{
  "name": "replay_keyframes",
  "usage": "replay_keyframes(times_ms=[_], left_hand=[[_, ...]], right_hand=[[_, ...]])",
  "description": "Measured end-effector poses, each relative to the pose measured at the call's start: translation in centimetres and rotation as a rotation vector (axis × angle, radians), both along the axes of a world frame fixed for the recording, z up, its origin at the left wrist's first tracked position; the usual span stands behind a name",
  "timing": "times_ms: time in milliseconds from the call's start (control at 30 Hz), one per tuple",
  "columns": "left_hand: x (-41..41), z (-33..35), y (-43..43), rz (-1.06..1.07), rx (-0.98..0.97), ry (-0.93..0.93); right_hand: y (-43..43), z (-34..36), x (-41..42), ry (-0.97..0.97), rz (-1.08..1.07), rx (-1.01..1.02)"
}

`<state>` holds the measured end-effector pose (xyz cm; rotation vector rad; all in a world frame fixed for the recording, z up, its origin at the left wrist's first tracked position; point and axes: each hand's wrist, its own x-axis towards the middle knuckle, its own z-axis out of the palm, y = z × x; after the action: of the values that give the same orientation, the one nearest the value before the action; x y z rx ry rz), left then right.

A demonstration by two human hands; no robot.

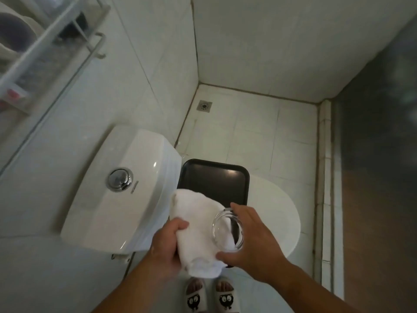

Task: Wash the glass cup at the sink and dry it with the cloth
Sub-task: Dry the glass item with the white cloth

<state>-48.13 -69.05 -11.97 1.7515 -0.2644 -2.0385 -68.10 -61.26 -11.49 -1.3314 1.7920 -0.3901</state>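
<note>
In the lower middle of the frame the right hand (255, 240) held the glass cup (228, 229), with the thumb curled under its lower edge and the forefinger arched over its upper rim. The cup sat in the crook between them, just left of the palm. It was tipped so that its round mouth faced up toward the camera. The cup lay against the white cloth (196, 213), which showed through the clear glass. The left hand (168, 242), just to the left of the cup, gripped the cloth with its fingers closed round the bunched middle. One end of the cloth stood up above the fist and the other hung below it. Whether any cloth had gone inside the cup could not be told. Both hands were above the near edge of a black tray (214, 179), which rested on the closed white toilet lid (279, 213). The cistern (94, 199) with its chrome flush button (119, 179) stood to the left. A floor drain (204, 106) sat in the tiled corner above the tray, and a pair of slippers (209, 297) showed at the bottom edge.
</note>
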Motion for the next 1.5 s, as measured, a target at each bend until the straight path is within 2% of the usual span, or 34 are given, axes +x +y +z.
replay_keyframes(times_ms=[233, 467, 567, 633, 767, 833, 900, 967, 1167, 1300, 1500], left_hand=[[-1.3, -9.6, -9.4, -0.092, -0.051, -0.077], [-4.2, -16.1, -14.4, -0.102, -0.138, -0.009], [-4.5, -18.0, -14.8, -0.149, -0.181, -0.097], [-4.4, -18.5, -14.3, -0.325, -0.262, -0.292], [-4.5, -18.0, -13.8, -0.829, -0.384, -0.728], [-4.5, -17.9, -14.2, -1.003, -0.406, -0.802], [-4.4, -18.0, -14.4, -1.088, -0.423, -0.810], [-4.3, -18.0, -14.2, -1.084, -0.443, -0.839], [-3.4, -17.0, -10.0, -0.806, -0.441, -0.872], [-2.5, -17.5, -8.0, -0.899, -0.456, -0.833], [-4.7, -19.2, -12.0, -1.033, -0.632, -0.770]], right_hand=[[-5.4, -10.1, -3.8, 0.222, -0.044, 0.001], [-7.6, -17.5, -4.7, 0.381, 0.038, 0.029], [-8.0, -19.0, -4.3, 0.424, 0.053, 0.025], [-7.9, -19.4, -3.9, 0.427, 0.038, 0.018], [-6.7, -19.8, -3.2, 0.398, 0.047, 0.026], [-6.0, -19.9, -3.0, 0.391, 0.057, 0.035], [-5.5, -19.9, -3.0, 0.390, 0.067, 0.044], [-5.2, -19.9, -3.2, 0.398, 0.083, 0.044], [-5.7, -19.9, -3.3, 0.447, 0.071, 0.015], [-5.5, -19.4, -3.1, 0.450, 0.086, 0.026], [-3.7, -18.5, -3.8, 0.443, 0.030, -0.004]])
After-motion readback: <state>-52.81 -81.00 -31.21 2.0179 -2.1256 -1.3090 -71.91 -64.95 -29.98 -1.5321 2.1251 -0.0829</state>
